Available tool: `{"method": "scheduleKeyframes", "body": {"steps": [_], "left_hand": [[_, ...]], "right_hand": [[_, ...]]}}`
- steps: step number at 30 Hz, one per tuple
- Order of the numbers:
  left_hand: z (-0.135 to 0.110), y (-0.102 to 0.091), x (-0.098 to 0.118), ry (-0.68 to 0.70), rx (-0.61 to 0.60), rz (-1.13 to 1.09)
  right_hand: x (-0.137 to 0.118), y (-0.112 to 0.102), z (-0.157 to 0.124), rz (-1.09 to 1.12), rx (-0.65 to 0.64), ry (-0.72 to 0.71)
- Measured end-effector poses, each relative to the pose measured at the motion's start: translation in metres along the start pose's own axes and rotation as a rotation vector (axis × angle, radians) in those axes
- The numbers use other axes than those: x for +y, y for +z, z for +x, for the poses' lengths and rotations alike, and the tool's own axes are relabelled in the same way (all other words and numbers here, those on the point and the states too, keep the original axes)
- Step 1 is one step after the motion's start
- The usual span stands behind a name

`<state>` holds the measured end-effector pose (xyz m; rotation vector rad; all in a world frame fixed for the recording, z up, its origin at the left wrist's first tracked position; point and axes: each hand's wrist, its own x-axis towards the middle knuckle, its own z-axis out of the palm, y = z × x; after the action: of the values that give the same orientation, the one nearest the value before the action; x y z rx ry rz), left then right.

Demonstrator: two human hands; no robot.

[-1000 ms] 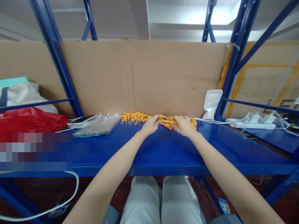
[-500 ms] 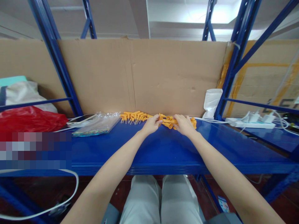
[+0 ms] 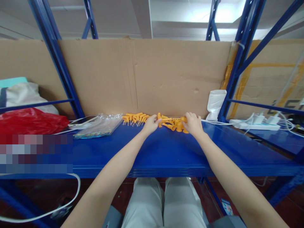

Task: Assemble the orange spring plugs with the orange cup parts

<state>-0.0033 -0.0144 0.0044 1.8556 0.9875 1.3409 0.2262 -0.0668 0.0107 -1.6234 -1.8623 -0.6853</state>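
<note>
My left hand [image 3: 151, 124] is closed on the orange T-shaped handle of a corkscrew [image 3: 160, 120]. A row of orange corkscrews [image 3: 135, 117] with bare metal spirals lies just left of it. My right hand [image 3: 193, 123] has its fingers closed around an orange piece [image 3: 183, 119] that looks like a corkscrew sleeve, partly hidden by the fingers. Between the hands lies a heap of orange parts [image 3: 174, 126], some of them tube-shaped. A thin metal spiral seems to show among them, though the detail is small.
A clear plastic bag [image 3: 99, 125] with flat contents lies left on the blue shelf [image 3: 166, 152]. Cardboard [image 3: 166, 76] stands behind. At the right are a white pouch [image 3: 216, 103], cables and a power strip [image 3: 254, 126]. A red bag [image 3: 33, 122] lies far left.
My hands have moved apart: the right one shifted right with the orange piece, the left slightly left with the handle. More of the orange heap shows between them.
</note>
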Motion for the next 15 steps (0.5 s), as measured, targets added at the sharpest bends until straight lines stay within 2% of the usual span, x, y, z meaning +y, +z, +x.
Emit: {"method": "scheduleKeyframes", "body": {"steps": [6, 11, 15], "left_hand": [[-0.0016, 0.0007, 0.0045, -0.012, 0.085, -0.006], [-0.0005, 0.0019, 0.0032, 0.006, 0.125, -0.062], [-0.0002, 0.0018, 0.002, 0.01, 0.141, -0.061]], "right_hand": [[0.0077, -0.0006, 0.0031, 0.082, 0.005, 0.179], [0.0023, -0.0056, 0.0065, 0.171, -0.195, 0.265], [-0.0012, -0.0049, 0.0073, 0.167, -0.341, 0.251]]}}
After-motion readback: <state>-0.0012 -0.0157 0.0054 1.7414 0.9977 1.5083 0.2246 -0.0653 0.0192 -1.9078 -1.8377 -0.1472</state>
